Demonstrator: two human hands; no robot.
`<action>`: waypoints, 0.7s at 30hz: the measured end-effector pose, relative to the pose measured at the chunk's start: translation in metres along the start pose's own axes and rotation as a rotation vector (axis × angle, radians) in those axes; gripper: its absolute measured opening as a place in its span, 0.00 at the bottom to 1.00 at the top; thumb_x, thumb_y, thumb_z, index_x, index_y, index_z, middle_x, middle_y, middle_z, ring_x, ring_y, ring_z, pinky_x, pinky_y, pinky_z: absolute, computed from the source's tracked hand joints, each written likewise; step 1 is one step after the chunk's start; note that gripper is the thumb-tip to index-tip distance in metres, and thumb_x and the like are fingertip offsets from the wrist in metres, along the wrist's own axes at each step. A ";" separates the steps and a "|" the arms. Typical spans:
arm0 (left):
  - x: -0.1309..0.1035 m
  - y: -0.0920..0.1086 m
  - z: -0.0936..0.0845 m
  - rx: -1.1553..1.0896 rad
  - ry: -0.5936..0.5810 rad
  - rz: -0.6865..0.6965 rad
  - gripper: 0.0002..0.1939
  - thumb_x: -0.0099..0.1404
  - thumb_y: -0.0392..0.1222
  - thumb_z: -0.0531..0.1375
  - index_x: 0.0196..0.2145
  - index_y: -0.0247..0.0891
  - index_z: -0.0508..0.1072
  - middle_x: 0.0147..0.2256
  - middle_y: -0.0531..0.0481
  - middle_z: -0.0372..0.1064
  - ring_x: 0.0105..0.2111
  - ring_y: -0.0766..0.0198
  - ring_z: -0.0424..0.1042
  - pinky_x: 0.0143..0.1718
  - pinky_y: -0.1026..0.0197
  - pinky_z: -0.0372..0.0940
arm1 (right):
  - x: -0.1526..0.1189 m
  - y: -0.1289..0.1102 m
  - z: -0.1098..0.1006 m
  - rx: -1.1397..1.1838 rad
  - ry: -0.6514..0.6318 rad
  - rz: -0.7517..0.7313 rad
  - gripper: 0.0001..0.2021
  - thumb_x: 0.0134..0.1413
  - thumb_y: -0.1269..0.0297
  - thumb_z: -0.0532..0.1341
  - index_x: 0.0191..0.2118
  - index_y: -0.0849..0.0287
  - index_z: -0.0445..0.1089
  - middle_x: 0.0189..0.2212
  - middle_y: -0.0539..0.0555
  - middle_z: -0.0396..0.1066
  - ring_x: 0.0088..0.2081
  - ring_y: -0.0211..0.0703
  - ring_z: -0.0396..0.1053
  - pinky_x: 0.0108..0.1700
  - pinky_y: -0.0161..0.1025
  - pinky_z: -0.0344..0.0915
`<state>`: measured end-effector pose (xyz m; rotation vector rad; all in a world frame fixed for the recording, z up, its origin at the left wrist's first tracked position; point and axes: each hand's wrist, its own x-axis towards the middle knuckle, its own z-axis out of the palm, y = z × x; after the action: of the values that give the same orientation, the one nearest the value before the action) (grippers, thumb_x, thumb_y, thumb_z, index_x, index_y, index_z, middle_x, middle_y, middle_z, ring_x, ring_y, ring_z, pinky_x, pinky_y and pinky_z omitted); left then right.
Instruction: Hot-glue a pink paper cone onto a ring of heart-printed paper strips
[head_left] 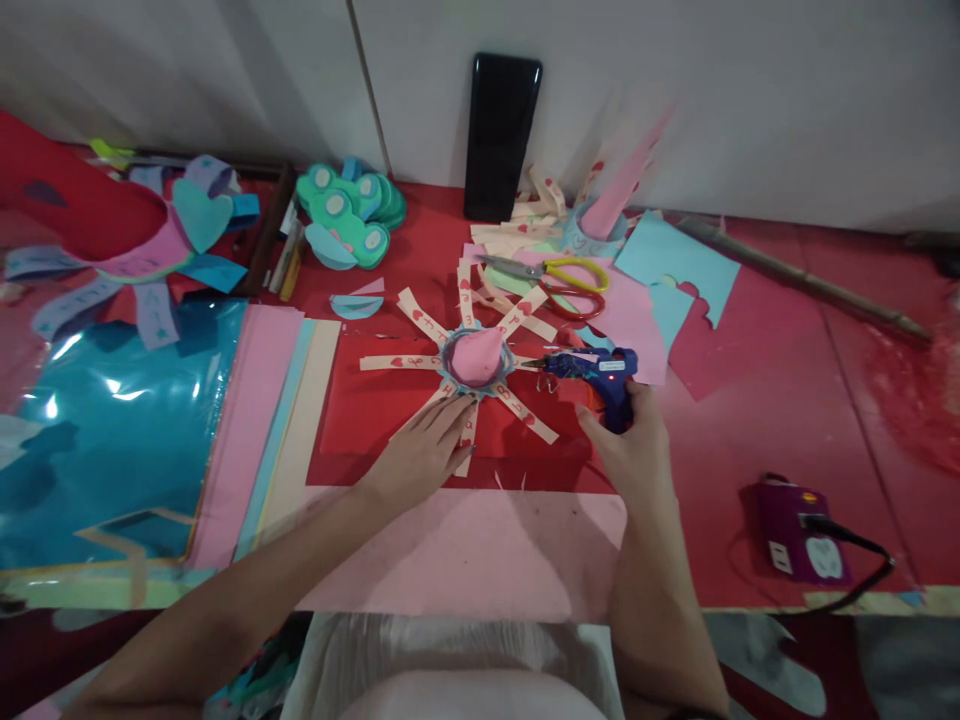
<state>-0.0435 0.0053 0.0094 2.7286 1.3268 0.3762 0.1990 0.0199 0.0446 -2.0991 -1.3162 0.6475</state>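
My right hand [634,440] is wrapped round the handle of a blue hot glue gun [592,370], whose small red light is lit. Its nozzle points left, at the right-hand strip of a paper craft. This craft has a pink paper cone [478,357] in a blue ring, with cream paper strips [401,363] spread outward like rays, marked with red letters and hearts. My left hand [424,445] rests on the near strips just below the ring, fingers stretched out flat. Under the craft lies a red sheet [360,430].
Behind the craft lie scissors [559,275] with yellow and red handles. A black phone [502,135] leans on the wall. A second cone craft [619,200] stands beside blue paper scraps [671,260]. Coloured sheets [247,400] lie left; a purple power adapter [802,530] sits right with its cable.
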 end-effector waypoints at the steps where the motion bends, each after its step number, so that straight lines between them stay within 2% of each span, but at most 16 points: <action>1: 0.000 0.000 0.001 0.023 0.002 0.007 0.20 0.68 0.42 0.47 0.52 0.28 0.64 0.52 0.40 0.64 0.53 0.57 0.63 0.55 0.56 0.59 | 0.000 0.000 0.000 0.003 0.000 0.000 0.27 0.37 0.48 0.61 0.43 0.60 0.62 0.30 0.51 0.65 0.28 0.36 0.58 0.32 0.35 0.58; 8: -0.002 0.003 0.003 0.084 -0.012 0.023 0.20 0.67 0.42 0.48 0.52 0.29 0.65 0.54 0.41 0.62 0.55 0.55 0.61 0.56 0.53 0.56 | 0.000 -0.002 -0.001 0.000 -0.014 0.001 0.27 0.37 0.48 0.61 0.43 0.60 0.62 0.29 0.50 0.64 0.26 0.35 0.57 0.30 0.34 0.57; 11: -0.003 0.002 -0.002 0.057 0.031 0.035 0.19 0.67 0.42 0.48 0.52 0.30 0.66 0.52 0.41 0.65 0.52 0.56 0.63 0.54 0.54 0.57 | 0.001 0.000 0.000 0.022 -0.009 -0.008 0.27 0.38 0.48 0.61 0.43 0.60 0.62 0.30 0.51 0.65 0.27 0.35 0.58 0.31 0.35 0.58; 15: 0.002 -0.008 -0.018 0.033 0.187 0.005 0.15 0.66 0.35 0.49 0.48 0.37 0.69 0.41 0.43 0.72 0.42 0.61 0.70 0.42 0.59 0.63 | -0.001 0.000 -0.001 0.013 0.004 -0.012 0.26 0.38 0.48 0.60 0.43 0.59 0.62 0.31 0.51 0.65 0.28 0.35 0.58 0.32 0.35 0.59; 18: 0.018 -0.020 -0.030 0.069 0.317 -0.061 0.11 0.65 0.37 0.51 0.42 0.39 0.70 0.31 0.48 0.72 0.32 0.63 0.70 0.34 0.60 0.62 | -0.001 -0.001 -0.001 0.007 -0.006 -0.019 0.26 0.38 0.48 0.61 0.43 0.59 0.62 0.30 0.51 0.64 0.27 0.35 0.58 0.31 0.35 0.59; 21: 0.038 -0.032 -0.031 0.004 0.309 -0.023 0.09 0.66 0.40 0.51 0.38 0.39 0.71 0.29 0.50 0.72 0.29 0.64 0.70 0.32 0.62 0.62 | -0.001 -0.002 0.000 0.005 -0.018 -0.015 0.26 0.38 0.49 0.61 0.43 0.59 0.62 0.30 0.51 0.65 0.27 0.36 0.58 0.31 0.35 0.59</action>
<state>-0.0536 0.0538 0.0409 2.7373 1.4225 0.8220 0.1972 0.0193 0.0461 -2.0819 -1.3380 0.6636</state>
